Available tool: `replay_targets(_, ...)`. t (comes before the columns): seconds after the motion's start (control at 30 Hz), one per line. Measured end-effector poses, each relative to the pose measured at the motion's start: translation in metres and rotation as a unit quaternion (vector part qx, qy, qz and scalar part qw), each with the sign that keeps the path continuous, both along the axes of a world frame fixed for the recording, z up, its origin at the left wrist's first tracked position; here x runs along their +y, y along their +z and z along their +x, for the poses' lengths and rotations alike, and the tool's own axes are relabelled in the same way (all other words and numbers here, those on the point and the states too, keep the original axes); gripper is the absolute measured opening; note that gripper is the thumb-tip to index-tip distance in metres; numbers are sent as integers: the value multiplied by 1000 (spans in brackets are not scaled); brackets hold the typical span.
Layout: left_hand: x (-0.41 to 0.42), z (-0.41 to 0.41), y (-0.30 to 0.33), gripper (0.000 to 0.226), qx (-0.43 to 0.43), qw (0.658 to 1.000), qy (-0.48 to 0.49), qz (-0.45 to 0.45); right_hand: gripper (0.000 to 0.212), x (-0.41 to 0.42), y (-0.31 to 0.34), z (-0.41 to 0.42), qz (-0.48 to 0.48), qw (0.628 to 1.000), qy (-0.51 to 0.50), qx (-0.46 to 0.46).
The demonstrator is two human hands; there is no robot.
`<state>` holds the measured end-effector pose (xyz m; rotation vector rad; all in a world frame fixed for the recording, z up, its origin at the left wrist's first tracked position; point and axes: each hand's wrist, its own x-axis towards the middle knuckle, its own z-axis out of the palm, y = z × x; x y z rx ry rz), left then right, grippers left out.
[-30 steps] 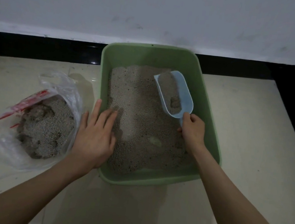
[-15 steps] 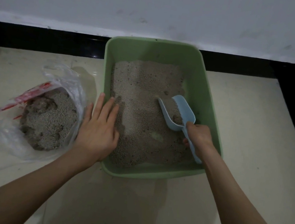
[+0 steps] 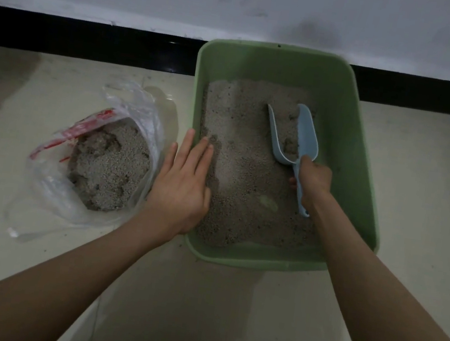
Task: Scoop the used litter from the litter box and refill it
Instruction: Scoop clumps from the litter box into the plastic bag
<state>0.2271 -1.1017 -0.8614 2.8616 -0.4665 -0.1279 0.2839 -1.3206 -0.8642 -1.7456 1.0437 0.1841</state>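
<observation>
Head view: right hand (image 3: 314,177) grips the scoop (image 3: 294,139), loaded, in the box (image 3: 362,172); left hand (image 3: 184,185) lies flat on its rim. Bag (image 3: 99,152) beside holds scooped litter; more scooping and refilling likely remain.

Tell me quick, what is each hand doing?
Left hand: open, flat on the litter box rim.
Right hand: gripping the blue scoop.

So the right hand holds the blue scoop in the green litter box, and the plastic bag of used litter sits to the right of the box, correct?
Not quite. The head view shows the plastic bag to the left of the green litter box, beside the left hand. The rest holds: the right hand holds the blue scoop in the box.
</observation>
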Motion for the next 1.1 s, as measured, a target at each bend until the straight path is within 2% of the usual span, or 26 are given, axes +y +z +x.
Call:
replay_targets(0.1, 0, 0, 0, 70, 7, 1000, 2, 5, 19, -3, -1, -10, -2, 1000, -6, -27)
replay_targets(0.3, 1, 1, 5, 67, 33, 999, 0, 19, 26, -7, 10, -29, -20, 995, 5, -94)
replay_targets(0.4, 2, 2, 7, 68, 48, 998, -16, 40, 33, -7, 15, -37, -40, 994, 25, -99)
replay_targets(0.57, 4, 4, 11, 63, 60, 994, -45, 77, 26, 1, 25, -61, -22, 994, 19, -103)
replay_targets(0.67, 11, -7, 11, 71, 47, 995, -55, 72, 29, 9, 36, -76, -25, 994, 13, -107)
replay_targets(0.8, 42, -33, 10, 70, 31, 998, -54, -17, 38, 23, 51, -90, -45, 989, 41, -131)
replay_targets(0.9, 79, -44, 7, 66, 2, 997, 8, -77, 31, 39, 61, -91, -23, 989, 68, -130)
replay_targets(0.97, 106, -53, 1, 60, -12, 997, 35, -68, 23, 52, 67, -87, -29, 987, 104, -122)
replay_targets(1.1, 157, -82, -17, 50, -34, 999, 3, 12, 19, 82, 78, -83, -2, 979, 158, -128)
